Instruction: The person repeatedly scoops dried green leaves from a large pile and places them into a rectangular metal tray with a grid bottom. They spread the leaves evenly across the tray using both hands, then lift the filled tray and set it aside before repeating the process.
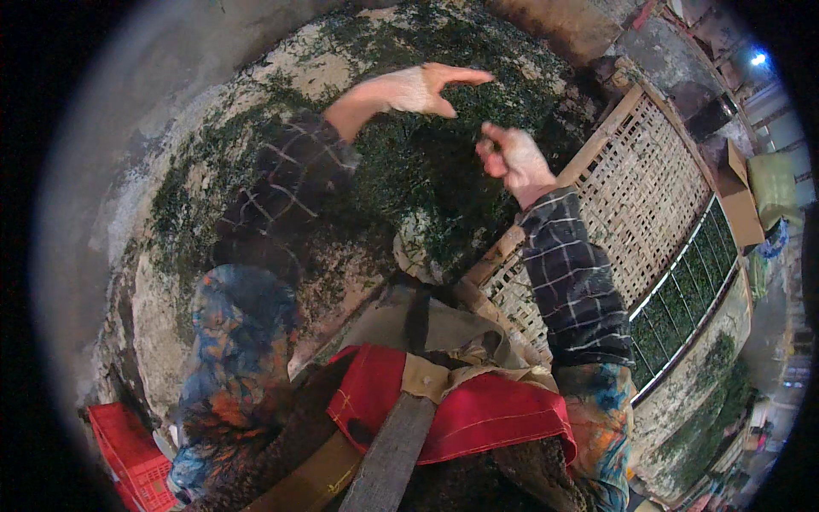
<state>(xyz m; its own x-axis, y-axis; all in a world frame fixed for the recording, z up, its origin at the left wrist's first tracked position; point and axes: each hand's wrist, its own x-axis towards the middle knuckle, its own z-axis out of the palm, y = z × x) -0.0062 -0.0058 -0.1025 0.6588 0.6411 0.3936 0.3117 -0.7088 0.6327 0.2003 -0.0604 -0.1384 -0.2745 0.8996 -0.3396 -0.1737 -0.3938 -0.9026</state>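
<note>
My left hand [413, 89] reaches over a spread of small dark green leaves [397, 173], its thumb and forefinger apart and nothing seen between them. Facing it from the right is my right hand [517, 157], held above the same leaves with its fingers curled in. Whether anything sits inside those curled fingers is too blurred to tell. Between and below the hands the leaves lie thick and dark. A pale patch of the surface [411, 243] shows through them nearer my body, and the far side is thinly strewn.
A woven bamboo tray in a wooden frame [646, 185] slants beside my right arm. Past it lies a white wire rack [688, 294] over more leaves. A cardboard box [739, 198] stands at the far right, a red plastic crate [131, 457] at the lower left.
</note>
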